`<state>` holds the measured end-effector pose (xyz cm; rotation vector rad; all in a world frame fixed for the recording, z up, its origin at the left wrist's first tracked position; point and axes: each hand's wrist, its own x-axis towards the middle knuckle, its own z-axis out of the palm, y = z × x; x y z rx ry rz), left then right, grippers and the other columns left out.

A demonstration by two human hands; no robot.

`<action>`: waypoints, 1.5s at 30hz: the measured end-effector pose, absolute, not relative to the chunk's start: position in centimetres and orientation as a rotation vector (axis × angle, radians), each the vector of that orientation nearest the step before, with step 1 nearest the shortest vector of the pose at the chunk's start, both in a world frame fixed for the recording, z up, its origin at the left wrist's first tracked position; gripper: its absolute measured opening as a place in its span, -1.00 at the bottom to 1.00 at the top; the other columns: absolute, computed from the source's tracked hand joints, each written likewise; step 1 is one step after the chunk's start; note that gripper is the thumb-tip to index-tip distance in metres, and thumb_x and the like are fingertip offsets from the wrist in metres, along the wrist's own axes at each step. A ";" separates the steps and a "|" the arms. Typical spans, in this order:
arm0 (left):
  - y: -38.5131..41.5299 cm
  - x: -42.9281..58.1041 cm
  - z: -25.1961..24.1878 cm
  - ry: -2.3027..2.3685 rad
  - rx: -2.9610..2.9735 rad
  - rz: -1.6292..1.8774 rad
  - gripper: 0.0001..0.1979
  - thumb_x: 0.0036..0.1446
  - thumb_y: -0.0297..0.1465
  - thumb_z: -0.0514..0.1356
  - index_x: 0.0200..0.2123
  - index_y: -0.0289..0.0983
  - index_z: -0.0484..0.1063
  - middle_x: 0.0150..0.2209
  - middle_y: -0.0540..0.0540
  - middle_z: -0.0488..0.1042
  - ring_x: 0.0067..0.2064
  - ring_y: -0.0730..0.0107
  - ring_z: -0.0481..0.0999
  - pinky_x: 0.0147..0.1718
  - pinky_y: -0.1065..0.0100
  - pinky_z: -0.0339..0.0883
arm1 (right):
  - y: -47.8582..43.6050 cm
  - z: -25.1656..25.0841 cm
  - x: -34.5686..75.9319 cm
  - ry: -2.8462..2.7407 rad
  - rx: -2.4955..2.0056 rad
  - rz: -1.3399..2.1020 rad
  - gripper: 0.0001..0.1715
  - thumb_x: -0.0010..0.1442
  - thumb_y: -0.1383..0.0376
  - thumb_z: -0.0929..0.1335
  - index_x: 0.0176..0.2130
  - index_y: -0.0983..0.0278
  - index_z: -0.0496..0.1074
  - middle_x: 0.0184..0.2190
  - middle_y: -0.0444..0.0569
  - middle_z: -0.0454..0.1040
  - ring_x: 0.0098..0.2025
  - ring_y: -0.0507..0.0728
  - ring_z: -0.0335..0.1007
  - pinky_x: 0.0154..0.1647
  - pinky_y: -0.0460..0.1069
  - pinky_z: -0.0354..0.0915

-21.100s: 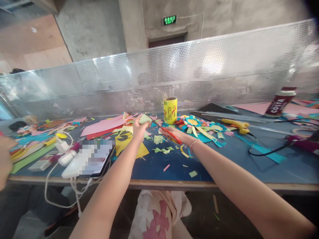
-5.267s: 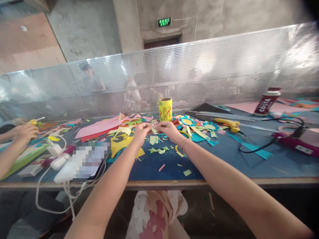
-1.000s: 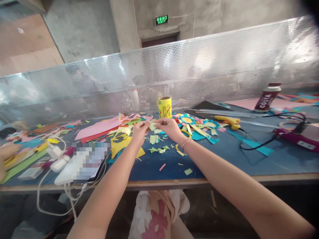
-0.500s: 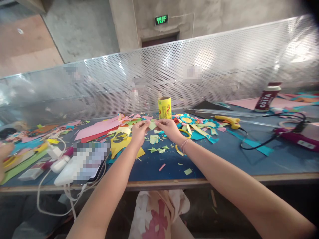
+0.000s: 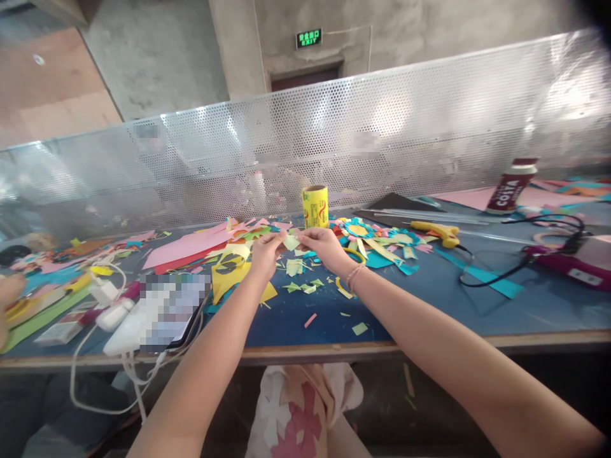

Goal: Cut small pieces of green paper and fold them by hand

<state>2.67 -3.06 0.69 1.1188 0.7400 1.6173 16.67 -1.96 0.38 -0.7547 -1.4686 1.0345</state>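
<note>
Left hand (image 5: 266,252), right hand (image 5: 325,248): tight pinches on pale-green paper (image 5: 291,242)

This looks like a craft workshop: paper scraps (image 5: 309,289) and a glue gun (image 5: 446,235) on the worktop (image 5: 296,326), bare concrete wall (image 5: 429,25), lit exit sign (image 5: 309,39).

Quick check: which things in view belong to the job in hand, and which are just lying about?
Likely the job:
- green paper, held between left hand and right hand
- scraps on the table
- paper flowers, beside the right hand

Probably just lying about:
- bottle
- phone
- yellow tube

Can't tell: glue gun, untouched.
</note>
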 end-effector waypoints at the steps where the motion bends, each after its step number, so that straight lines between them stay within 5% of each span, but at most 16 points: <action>1: -3.1 2.7 0.7 0.742 1.110 1.628 -0.78 -0.31 -0.31 0.36 -0.59 -0.32 0.45 -0.56 -0.02 0.45 -0.48 0.44 0.44 -0.37 0.32 0.35 | -2.0 0.4 16.7 -1.479 -0.757 1.037 -0.74 -0.12 0.15 0.43 -0.48 0.30 0.44 -0.61 -0.13 0.45 -0.52 0.02 0.40 -0.37 -0.03 0.38; 34: -2.9 2.4 0.9 0.751 1.050 1.635 -0.79 -0.35 -0.36 0.37 -0.66 -0.33 0.41 -0.60 0.00 0.40 -0.51 0.46 0.41 -0.43 0.35 0.30 | -2.1 0.6 17.0 -1.542 -0.772 1.022 -0.74 -0.06 0.18 0.40 -0.37 0.31 0.50 -0.56 -0.09 0.48 -0.46 0.04 0.41 -0.30 0.00 0.37; 40: -2.8 2.3 0.9 0.724 1.040 1.656 -0.80 -0.36 -0.37 0.38 -0.65 -0.33 0.43 -0.57 0.01 0.41 -0.49 0.48 0.41 -0.42 0.37 0.31 | -2.4 0.7 16.6 -1.574 -0.767 1.005 -0.59 -0.14 0.20 0.45 -0.24 0.32 0.46 -0.48 -0.08 0.50 -0.41 0.04 0.41 -0.26 -0.01 0.36; 45: -3.0 2.5 0.9 0.699 1.111 1.664 -0.77 -0.37 -0.32 0.38 -0.60 -0.31 0.46 -0.54 -0.01 0.44 -0.46 0.46 0.42 -0.36 0.35 0.34 | -2.2 0.3 16.4 -1.535 -0.741 1.085 -0.64 -0.07 0.09 0.41 -0.34 0.31 0.46 -0.49 -0.06 0.49 -0.41 0.04 0.43 -0.25 -0.01 0.37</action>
